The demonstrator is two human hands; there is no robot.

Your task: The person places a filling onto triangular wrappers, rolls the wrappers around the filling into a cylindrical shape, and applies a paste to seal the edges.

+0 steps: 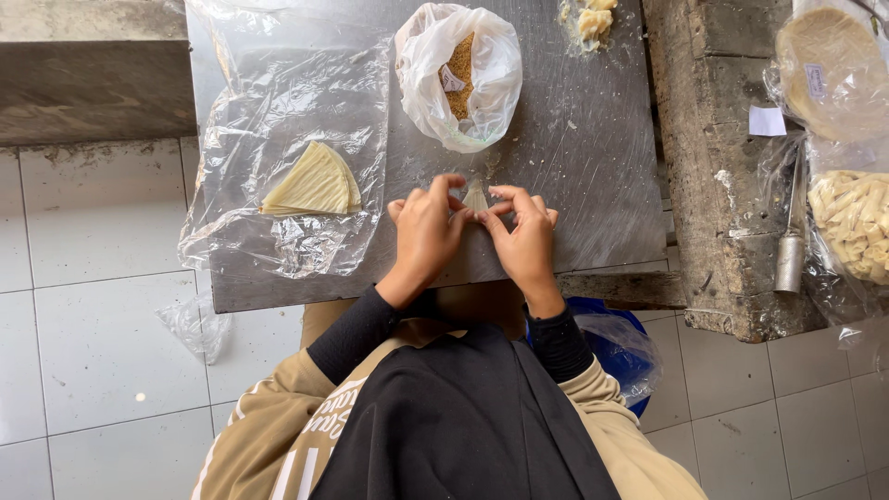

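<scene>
Pale floor tiles [102, 306] run under a scratched metal worktop [593, 157] that I look straight down on. Nearest me, my left hand [428, 233] and right hand [526, 236] meet at the worktop's front edge, each grip pinched together on a small folded pastry wrapper [475, 197] held between the fingertips. Just left of them a stack of wedge-shaped pale wrappers [315, 185] lies on a crumpled clear plastic sheet [278, 102]. Beyond my hands stands an open white plastic bag [458, 74] with brown crumbly filling inside. At the far edge sits a lump of yellowish dough [593, 20]. On the right, a rough wooden bench [722, 139] carries bagged round wrappers [829, 69].
</scene>
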